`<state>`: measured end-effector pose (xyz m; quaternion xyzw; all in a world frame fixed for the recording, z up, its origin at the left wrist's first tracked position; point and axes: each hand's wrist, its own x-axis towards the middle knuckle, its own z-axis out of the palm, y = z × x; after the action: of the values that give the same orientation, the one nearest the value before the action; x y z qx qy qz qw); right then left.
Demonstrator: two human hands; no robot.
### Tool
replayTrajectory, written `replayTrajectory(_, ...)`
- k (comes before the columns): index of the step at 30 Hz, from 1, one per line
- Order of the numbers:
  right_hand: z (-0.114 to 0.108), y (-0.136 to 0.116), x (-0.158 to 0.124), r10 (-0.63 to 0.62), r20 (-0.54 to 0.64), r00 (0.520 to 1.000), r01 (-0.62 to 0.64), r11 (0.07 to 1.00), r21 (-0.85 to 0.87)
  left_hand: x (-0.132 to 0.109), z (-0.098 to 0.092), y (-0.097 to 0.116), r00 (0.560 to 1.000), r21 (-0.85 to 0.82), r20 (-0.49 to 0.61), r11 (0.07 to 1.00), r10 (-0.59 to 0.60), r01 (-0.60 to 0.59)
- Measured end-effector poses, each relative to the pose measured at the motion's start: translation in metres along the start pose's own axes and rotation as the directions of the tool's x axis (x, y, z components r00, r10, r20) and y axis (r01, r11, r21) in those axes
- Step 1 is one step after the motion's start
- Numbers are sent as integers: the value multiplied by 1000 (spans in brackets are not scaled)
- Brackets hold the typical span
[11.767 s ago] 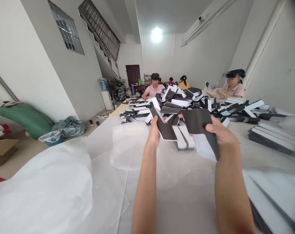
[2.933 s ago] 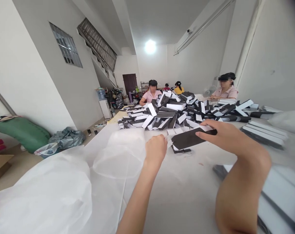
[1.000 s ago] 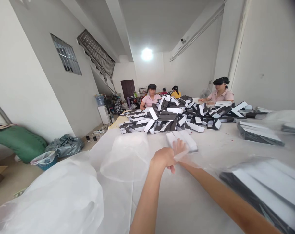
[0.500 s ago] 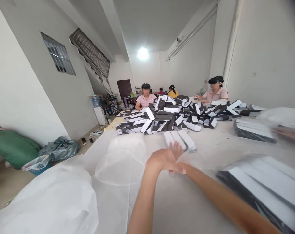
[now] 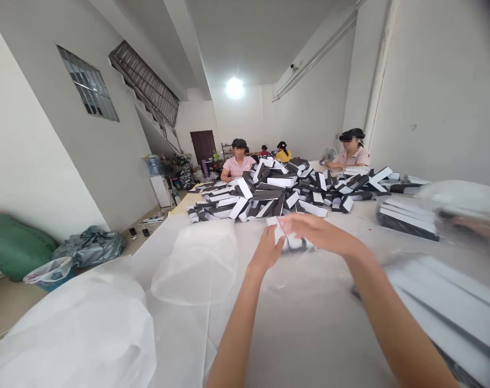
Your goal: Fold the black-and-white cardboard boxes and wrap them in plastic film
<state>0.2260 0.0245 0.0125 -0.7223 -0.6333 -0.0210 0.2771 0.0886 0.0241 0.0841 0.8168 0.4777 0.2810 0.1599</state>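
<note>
- The left hand (image 5: 264, 250) is gripping the near end of a white-and-black box (image 5: 288, 241), its fingers pressed together against the side, while the right hand (image 5: 318, 229) is lying across the top, its fingers (image 5: 309, 223) held together and pressing down.
- The box is resting between both hands, just above a thin clear plastic film (image 5: 287, 275) on the white-covered table (image 5: 309, 334).
- A large translucent plastic bag (image 5: 70, 339) is lying at the left of the table; a stack of long boxes (image 5: 442, 302) is sitting at the right.
- Farther right, a second stack of boxes (image 5: 406, 218) is lying flat.
- Beyond the hands, a loose heap of boxes (image 5: 261, 196) is spreading across the table — a co-worker in a pink shirt (image 5: 239, 167) is sitting behind it, another (image 5: 352, 157) at its right end.
</note>
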Motion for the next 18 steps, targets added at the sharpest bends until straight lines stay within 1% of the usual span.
replayTrajectory(1, -1, 2, 9, 14, -47, 999, -13, 1000, 19, 2, 14, -6, 999, 30, -39, 1000, 5, -4)
replayTrajectory(3, -2, 5, 27, 53, -142, 988, -44, 997, 66, 2, 42, -16, 998, 152, -49, 987, -45, 52)
replayTrajectory(6, 6, 10, 45, 145, -247, 958, -111, 983, 146, -4, 73, -29, 992, 314, 8, 942, -125, 116)
replayTrajectory(8, 19, 12, 47, 191, -277, 942, -148, 975, 168, -8, 86, -36, 985, 363, 47, 921, -169, 141)
replayTrajectory(10, 35, 14, 42, 216, -272, 938, -182, 973, 145, -9, 93, -40, 975, 400, 74, 902, -211, 165)
replayTrajectory(13, 54, 13, 30, 291, -232, 928, -279, 957, 86, -7, 96, -42, 961, 466, 112, 868, -254, 175)
replayTrajectory(15, 60, 12, 25, 342, -212, 916, -337, 940, 60, -5, 96, -43, 954, 497, 139, 852, -267, 167)
replayTrajectory(18, 61, 12, 24, 374, -193, 907, -369, 927, 60, -4, 95, -42, 950, 513, 164, 846, -267, 149)
